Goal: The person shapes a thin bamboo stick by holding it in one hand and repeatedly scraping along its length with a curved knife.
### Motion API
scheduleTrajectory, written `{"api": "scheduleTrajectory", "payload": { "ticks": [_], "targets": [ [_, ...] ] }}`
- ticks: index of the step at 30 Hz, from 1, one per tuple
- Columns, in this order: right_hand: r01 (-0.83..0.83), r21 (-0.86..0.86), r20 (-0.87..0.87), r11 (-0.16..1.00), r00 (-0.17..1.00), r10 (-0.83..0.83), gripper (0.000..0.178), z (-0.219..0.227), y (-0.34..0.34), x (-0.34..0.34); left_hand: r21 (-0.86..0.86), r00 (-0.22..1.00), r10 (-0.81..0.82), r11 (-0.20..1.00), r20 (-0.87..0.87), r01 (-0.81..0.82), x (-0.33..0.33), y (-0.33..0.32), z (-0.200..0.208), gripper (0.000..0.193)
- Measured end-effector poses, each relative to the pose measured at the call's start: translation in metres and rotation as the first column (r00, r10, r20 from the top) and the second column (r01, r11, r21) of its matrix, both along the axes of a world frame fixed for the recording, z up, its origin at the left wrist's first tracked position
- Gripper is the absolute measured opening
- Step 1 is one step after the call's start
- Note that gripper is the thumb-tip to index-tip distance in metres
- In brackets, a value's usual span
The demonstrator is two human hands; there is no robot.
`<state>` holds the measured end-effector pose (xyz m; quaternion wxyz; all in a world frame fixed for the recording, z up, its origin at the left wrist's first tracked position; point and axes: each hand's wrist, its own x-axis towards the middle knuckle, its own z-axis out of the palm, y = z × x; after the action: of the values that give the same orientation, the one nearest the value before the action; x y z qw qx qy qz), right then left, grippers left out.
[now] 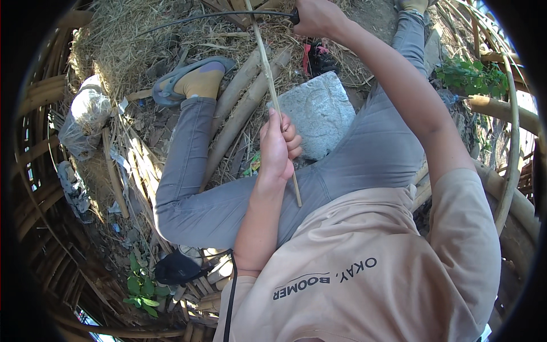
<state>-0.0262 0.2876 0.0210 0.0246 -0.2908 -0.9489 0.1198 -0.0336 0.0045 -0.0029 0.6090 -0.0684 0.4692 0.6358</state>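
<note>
Well forward, right hand (318, 18) clutches knife (219, 14); left hand (278, 143) fisted around stick (264, 60).

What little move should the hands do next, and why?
Perhaps slide the dark curved blade outward along the stick: the right hand holds it across the stick, and the left hand grips the stick nearer the body, clear of the blade.

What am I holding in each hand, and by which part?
Your left hand grips a thin pale stick toward its near end; your right hand holds a long dark blade-like tool by its black handle.
</note>
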Motion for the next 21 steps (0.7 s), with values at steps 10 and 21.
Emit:
{"api": "scheduleTrajectory", "payload": {
  "ticks": [10, 21],
  "targets": [
    [-0.19, -0.029, 0.014, 0.981, 0.982, 0.191, 0.025, -0.005, -0.059, 0.013, -0.026, 1.0, 0.02, 0.999, 0.002, -0.02, -0.002, 0.001, 0.003, 0.042],
    [0.029, -0.017, -0.088, 0.999, 0.996, -0.03, 0.022, -0.027, -0.004, 0.003, -0.006, 1.0, 0.003, 1.0, -0.013, -0.003, -0.001, 0.002, 0.0, 0.042]
  ]
}}
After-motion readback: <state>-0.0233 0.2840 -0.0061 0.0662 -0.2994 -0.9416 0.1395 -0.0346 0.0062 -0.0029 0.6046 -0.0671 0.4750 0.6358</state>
